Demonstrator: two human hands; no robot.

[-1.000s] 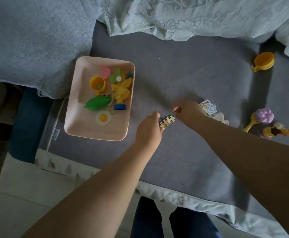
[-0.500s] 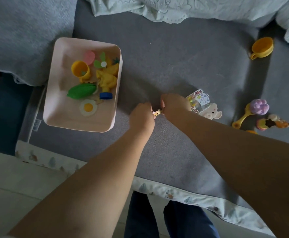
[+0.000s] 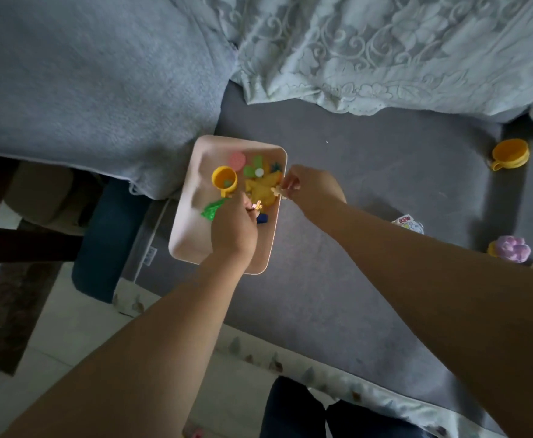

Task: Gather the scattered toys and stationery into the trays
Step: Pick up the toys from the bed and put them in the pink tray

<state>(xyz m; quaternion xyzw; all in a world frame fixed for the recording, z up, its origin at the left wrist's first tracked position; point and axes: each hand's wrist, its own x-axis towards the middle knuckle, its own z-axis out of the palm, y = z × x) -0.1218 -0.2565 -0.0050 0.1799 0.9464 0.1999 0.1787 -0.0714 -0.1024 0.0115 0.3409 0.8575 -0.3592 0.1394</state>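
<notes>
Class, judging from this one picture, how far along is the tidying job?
Done: the pink tray already holds several toys, including a yellow cup. In hand: the left hand and right hand each pinch a small piece over the tray. Left: another yellow cup, a purple toy and a sticker pack.

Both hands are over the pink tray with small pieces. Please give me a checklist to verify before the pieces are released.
1. Left hand over the pink tray: ok.
2. Left hand pinches a small piece: ok.
3. Right hand inside the rim: not ok, it sits at the right edge, and its pale piece is just over the wall.
4. Free floor in the tray: ok, the bare part is on the left.
5. Toys left outside: not ok, yellow cup and purple toy lie on the mat.
</notes>
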